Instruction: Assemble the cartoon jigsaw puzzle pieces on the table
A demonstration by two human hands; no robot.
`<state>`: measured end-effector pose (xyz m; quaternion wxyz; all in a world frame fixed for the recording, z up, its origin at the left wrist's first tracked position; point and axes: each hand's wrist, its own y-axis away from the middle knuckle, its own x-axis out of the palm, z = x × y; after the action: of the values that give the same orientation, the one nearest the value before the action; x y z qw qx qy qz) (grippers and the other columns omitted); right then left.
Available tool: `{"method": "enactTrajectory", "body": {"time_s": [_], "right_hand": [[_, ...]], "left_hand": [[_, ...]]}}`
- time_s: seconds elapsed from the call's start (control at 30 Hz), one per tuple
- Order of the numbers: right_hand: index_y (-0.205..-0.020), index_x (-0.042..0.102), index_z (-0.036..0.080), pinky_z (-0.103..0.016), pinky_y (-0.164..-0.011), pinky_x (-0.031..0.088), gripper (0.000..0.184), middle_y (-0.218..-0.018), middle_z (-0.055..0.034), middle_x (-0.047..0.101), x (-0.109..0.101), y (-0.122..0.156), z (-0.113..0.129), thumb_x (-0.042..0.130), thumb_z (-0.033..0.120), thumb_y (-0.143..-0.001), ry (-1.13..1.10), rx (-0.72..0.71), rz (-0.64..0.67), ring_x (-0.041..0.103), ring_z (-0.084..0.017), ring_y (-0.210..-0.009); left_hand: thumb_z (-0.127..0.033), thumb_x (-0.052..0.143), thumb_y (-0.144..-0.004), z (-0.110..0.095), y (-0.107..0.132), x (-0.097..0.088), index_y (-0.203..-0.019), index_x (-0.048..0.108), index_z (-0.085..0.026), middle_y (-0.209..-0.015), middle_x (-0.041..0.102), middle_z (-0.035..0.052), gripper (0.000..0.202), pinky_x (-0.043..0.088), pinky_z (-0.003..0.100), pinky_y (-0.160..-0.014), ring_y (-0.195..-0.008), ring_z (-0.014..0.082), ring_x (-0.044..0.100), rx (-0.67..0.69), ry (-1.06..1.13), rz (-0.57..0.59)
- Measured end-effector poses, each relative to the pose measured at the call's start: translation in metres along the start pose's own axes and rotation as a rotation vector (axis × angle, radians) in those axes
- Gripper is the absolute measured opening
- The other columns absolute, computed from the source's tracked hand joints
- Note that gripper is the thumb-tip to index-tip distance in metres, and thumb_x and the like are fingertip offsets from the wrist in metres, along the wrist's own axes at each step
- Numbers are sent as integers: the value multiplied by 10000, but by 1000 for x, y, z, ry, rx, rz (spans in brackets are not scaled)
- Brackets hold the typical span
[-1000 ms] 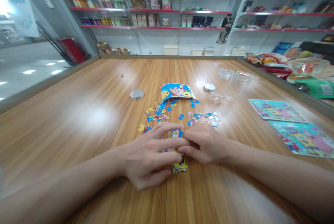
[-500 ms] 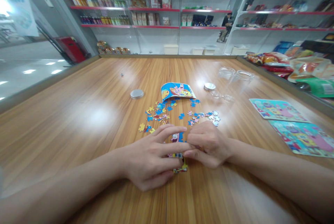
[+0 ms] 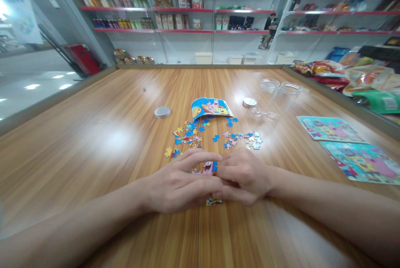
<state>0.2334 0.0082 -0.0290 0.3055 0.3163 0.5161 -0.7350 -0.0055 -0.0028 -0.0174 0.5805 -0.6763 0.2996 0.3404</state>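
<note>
A joined strip of cartoon jigsaw puzzle (image 3: 208,168) lies on the wooden table in front of me, largely covered by both hands. My left hand (image 3: 179,184) reaches over it from the left, fingers stretched out and their tips against the right hand. Curled at the strip's right side is my right hand (image 3: 245,174), its fingers closed; whatever they pinch is hidden. Beyond the hands are loose puzzle pieces (image 3: 188,138) on the left and more pieces (image 3: 240,139) on the right. A curved picture card (image 3: 213,108) stands behind them.
Silver lids (image 3: 162,112) (image 3: 249,102) flank the card. Two clear jars (image 3: 268,93) (image 3: 289,95) stand at the back right. Two picture sheets (image 3: 331,129) (image 3: 364,163) lie on the right, near packaged goods (image 3: 371,82). A tiny item (image 3: 144,89) sits far left.
My left hand's lower fingers have drawn in and moved up over the strip, showing more of its upper part. The right hand stays curled beside it. The view has shifted slightly.
</note>
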Motion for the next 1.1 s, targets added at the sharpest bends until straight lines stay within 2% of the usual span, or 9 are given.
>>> {"method": "enactTrajectory", "body": {"time_s": [0.17,0.33,0.43,0.53,0.7,0.93,1.0,1.07,1.1], "right_hand": [[-654,556,184,-257,-497,339,467,-537,-5,595,-2,-2,1,443,452,-1019,17,-2,39,567,-123,-502],[-685,602,176,-263,-486,344,463,-541,-9,612,-2,-2,1,437,447,-1021,15,4,39,580,-129,-493],[-666,584,181,-268,-485,341,473,-539,-12,608,-3,-3,1,416,432,-1029,21,6,46,572,-130,-491],[-644,553,190,-268,-494,341,473,-533,-13,594,-4,-3,0,408,426,-1028,43,11,60,565,-133,-497],[-642,510,199,-261,-500,323,416,-536,1,570,-2,0,0,432,391,-1002,47,17,75,538,-119,-491],[-650,525,194,-272,-496,286,334,-551,17,578,-1,2,-1,550,359,-939,31,40,56,512,-109,-489],[-677,567,183,-272,-503,291,318,-568,9,598,-4,2,-1,537,333,-957,41,68,76,519,-108,-498],[-736,621,170,-268,-519,308,293,-593,2,620,-7,2,-2,512,294,-978,47,118,95,534,-107,-514],[-777,647,167,-264,-529,318,269,-608,1,631,-8,2,-3,507,272,-980,49,148,98,546,-107,-527]], "left_hand": [[-203,537,-995,0,0,1,-1125,603,-177,-1006,717,94,148,524,407,-1005,-1266,273,579,-8,-40,-52],[-229,611,-953,0,1,3,-1120,607,-164,-1024,722,118,179,556,418,-986,-1264,294,593,-21,-32,-60],[-226,628,-942,0,1,3,-1137,604,-161,-1045,728,123,207,557,414,-996,-1268,286,595,-24,-14,-70],[-167,647,-921,1,2,4,-1172,595,-154,-966,747,89,257,544,416,-1020,-1303,289,569,-7,29,-78],[-154,682,-898,4,5,3,-1224,621,-155,-996,767,75,331,531,453,-1038,-1359,335,508,47,-8,-12],[-195,705,-894,1,3,0,-1057,688,-225,-1006,779,44,166,531,455,-1017,-1356,323,520,36,-78,55],[-174,704,-884,3,4,0,-1041,683,-230,-978,776,35,168,542,433,-999,-1293,294,573,-31,-52,-3],[-123,686,-874,11,6,1,-1041,669,-222,-934,764,26,195,566,374,-942,-1160,237,641,-205,-58,-185],[-97,660,-879,17,8,1,-1032,664,-222,-921,752,22,198,572,338,-901,-1082,203,657,-349,-96,-314]]}}
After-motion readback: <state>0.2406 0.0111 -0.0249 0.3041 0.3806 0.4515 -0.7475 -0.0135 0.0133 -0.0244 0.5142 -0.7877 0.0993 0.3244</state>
